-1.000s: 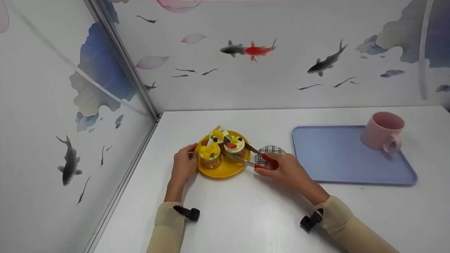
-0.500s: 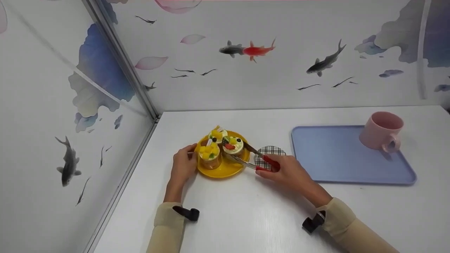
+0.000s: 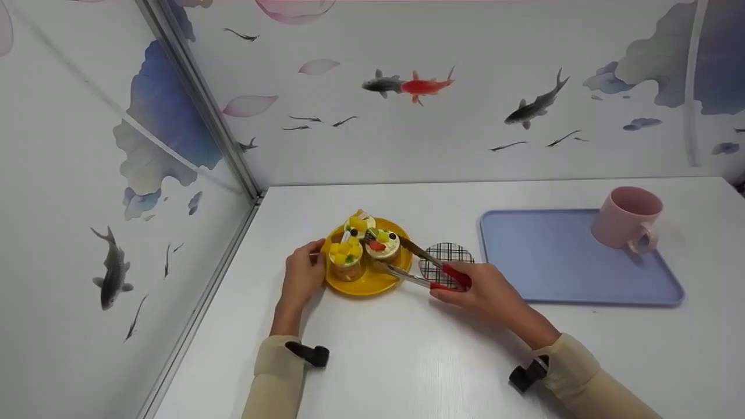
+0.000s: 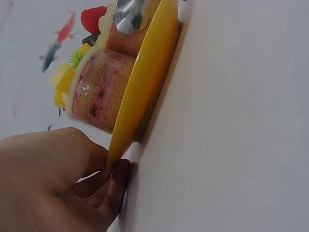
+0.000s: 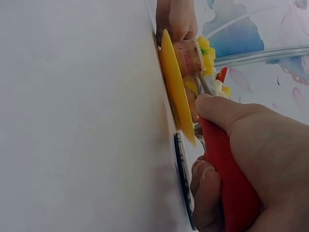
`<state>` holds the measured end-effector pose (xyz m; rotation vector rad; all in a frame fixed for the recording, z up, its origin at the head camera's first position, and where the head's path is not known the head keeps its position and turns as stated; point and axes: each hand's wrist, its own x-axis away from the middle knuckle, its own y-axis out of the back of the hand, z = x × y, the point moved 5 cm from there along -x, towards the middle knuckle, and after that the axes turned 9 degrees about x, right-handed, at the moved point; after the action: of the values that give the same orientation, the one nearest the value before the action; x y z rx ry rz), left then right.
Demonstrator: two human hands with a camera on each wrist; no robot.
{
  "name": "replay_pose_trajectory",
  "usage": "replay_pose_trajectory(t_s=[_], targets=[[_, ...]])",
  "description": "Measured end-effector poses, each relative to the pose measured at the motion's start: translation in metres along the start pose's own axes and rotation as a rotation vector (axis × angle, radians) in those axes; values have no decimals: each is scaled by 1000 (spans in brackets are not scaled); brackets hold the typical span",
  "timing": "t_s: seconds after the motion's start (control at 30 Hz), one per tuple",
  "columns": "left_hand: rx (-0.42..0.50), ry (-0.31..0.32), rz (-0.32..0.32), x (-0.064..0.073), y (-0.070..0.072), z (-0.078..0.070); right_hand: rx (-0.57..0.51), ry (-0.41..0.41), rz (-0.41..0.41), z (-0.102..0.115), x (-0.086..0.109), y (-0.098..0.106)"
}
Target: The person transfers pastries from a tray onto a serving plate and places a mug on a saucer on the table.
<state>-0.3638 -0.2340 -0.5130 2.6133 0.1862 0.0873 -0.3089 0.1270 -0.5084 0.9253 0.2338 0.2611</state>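
A yellow plate (image 3: 372, 285) carries three small cake cups topped with fruit. My left hand (image 3: 305, 270) pinches the plate's left rim between thumb and fingers, as the left wrist view shows up close. In my right hand (image 3: 492, 294) I hold metal tongs with red handles (image 5: 227, 174). The tongs' two arms stand apart, one tip on each side of the strawberry-topped cake cup (image 3: 383, 247). A mango-topped cake cup (image 3: 346, 262) sits at the plate's front left, near my left fingers. The third cake cup (image 3: 359, 224) stands behind these two, partly hidden.
Under the tongs and right of the plate lies a round plaid coaster (image 3: 447, 256). Farther right is a blue tray (image 3: 547, 256) with a pink mug (image 3: 624, 224) at its far right. Walls (image 3: 407, 151) border the table at the back and left.
The right hand and the tongs have drawn back slightly to the right, and the tongs' arms have spread around the strawberry-topped cake cup. The left hand keeps its hold on the plate.
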Motion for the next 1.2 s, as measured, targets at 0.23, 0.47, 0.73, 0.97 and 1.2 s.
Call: replay_pose_trajectory(t_s=[0.23, 0.47, 0.73, 0.97, 1.2], targets=[[-5, 9, 4, 0, 0, -1, -19, 2, 7, -6, 8, 4], [9, 23, 6, 1, 1, 0, -27, -16, 2, -12, 21, 10], [8, 12, 12, 1, 0, 0, -25, -32, -15, -19, 36, 20], [3, 4, 3, 2, 0, 0, 5, -31, -47, -26, 48, 28], [-5, 5, -8, 2, -1, 1, 17, -41, -87, -35, 57, 39]])
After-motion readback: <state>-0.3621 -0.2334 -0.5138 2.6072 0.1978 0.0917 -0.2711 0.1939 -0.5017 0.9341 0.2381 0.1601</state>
